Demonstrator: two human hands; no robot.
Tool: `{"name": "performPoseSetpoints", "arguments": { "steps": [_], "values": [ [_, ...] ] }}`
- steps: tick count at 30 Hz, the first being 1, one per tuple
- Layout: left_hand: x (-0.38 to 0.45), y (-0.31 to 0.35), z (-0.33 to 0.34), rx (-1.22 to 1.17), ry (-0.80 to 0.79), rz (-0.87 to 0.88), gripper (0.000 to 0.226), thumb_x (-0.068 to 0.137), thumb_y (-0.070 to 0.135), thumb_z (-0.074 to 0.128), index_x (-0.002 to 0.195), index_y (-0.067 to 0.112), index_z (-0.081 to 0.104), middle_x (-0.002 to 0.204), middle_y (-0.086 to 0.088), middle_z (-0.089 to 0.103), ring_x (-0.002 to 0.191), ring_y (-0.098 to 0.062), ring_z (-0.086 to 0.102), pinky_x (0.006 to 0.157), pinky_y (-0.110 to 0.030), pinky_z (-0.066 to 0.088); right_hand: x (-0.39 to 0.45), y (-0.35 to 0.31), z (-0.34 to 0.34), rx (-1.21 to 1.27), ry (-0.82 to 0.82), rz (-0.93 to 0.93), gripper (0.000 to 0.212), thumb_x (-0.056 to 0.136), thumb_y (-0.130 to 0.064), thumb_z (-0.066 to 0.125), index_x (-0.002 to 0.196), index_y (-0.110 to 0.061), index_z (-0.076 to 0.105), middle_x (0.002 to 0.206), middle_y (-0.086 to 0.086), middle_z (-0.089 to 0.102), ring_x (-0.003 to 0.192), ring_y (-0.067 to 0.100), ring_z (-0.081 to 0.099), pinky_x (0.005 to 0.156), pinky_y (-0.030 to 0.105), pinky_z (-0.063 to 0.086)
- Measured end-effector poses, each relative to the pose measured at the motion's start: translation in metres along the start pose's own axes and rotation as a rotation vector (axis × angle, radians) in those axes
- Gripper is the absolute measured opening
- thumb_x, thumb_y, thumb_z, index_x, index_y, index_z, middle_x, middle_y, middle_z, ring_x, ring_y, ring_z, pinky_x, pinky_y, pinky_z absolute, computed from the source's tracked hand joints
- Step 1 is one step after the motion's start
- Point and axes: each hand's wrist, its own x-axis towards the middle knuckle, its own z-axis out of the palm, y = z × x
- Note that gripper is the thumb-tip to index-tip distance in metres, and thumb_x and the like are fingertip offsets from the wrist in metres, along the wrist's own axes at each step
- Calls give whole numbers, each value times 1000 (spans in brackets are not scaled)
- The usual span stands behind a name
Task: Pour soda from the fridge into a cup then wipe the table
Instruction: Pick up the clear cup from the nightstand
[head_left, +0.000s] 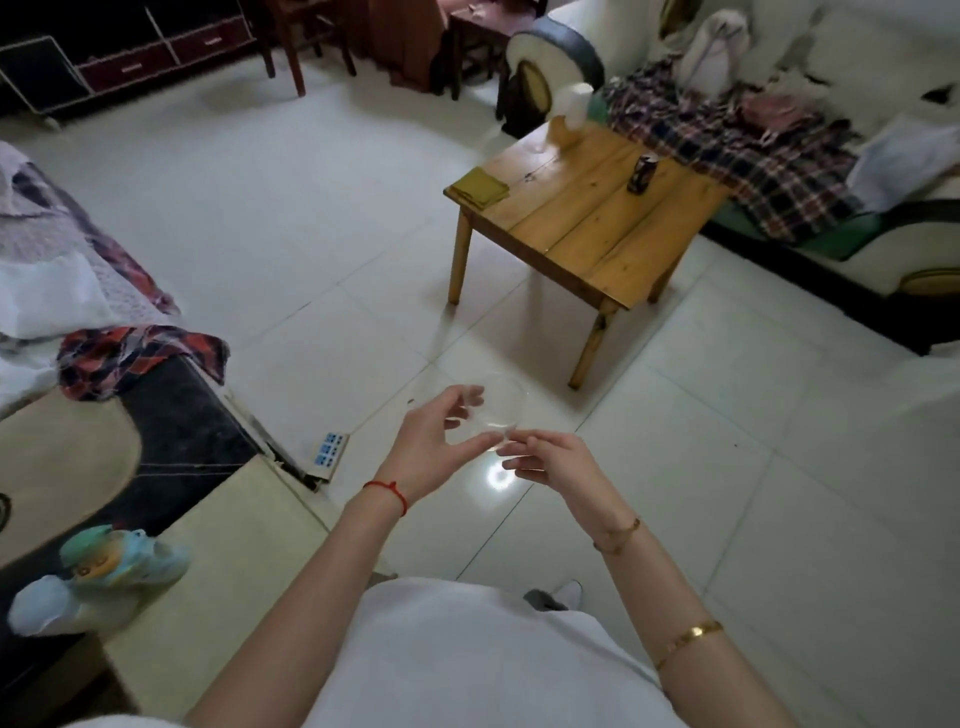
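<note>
Head view: we see both hands raised in front of the body above a pale tiled floor (260, 218), sharing a clear plastic cup (488, 410). The left hand (434, 441) curls its fingers round the cup's far rim and wall, while the right hand (553, 460) pinches the near edge between thumb and forefinger. The cup is thin, transparent and nearly invisible, so we cannot tell for certain which way its mouth points.

The low wooden table (582, 218) lies ahead and to the right of the hands, well apart from them, with the right hand the nearer of the two. On its planked, honey-coloured top stands a dark soda can (642, 174), upright, towards the far right edge beside the sofa (852, 119). A folded olive-yellow cloth (478, 186) lies flat on the near left corner, and a white paper cup stack (576, 104) sits at the far corner.

We judge that the cup must travel forward and rightward to the table before pouring can begin; its flimsy wall would likely buckle under a firm squeeze.
</note>
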Motion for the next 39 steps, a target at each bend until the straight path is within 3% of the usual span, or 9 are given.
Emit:
{"name": "performPoseSetpoints", "arguments": {
  "steps": [8,15,27,39],
  "values": [
    [78,83,132,-51,-81,83,46,78,34,80,119,24,61,114,12,65,104,-4,63,95,-26,52,4,-23,-168,60,122,-59,32,101,-2,37,119,1,63,99,14,71,87,24,66,82,28,52],
    [141,145,220,-57,-206,142,51,78,33,80,123,22,60,113,15,66,102,4,62,95,-27,53,10,-40,-282,80,214,-87,33,101,-4,36,110,-8,68,94,7,74,87,22,68,86,31,52],
    [273,188,309,-4,-347,175,53,76,44,77,123,26,59,115,15,65,107,-2,62,95,-35,54,85,-67,-402,195,302,-59,32,103,-6,35,117,-4,64,94,7,73,84,18,69,75,19,54],
    [482,262,373,-15,-334,229,58,77,44,77,127,26,55,122,15,62,111,-1,60,97,-34,53,223,-191,-541,166,340,-91,34,103,-6,33,104,-15,67,88,2,74,79,13,68,74,18,54]
  ]
}}
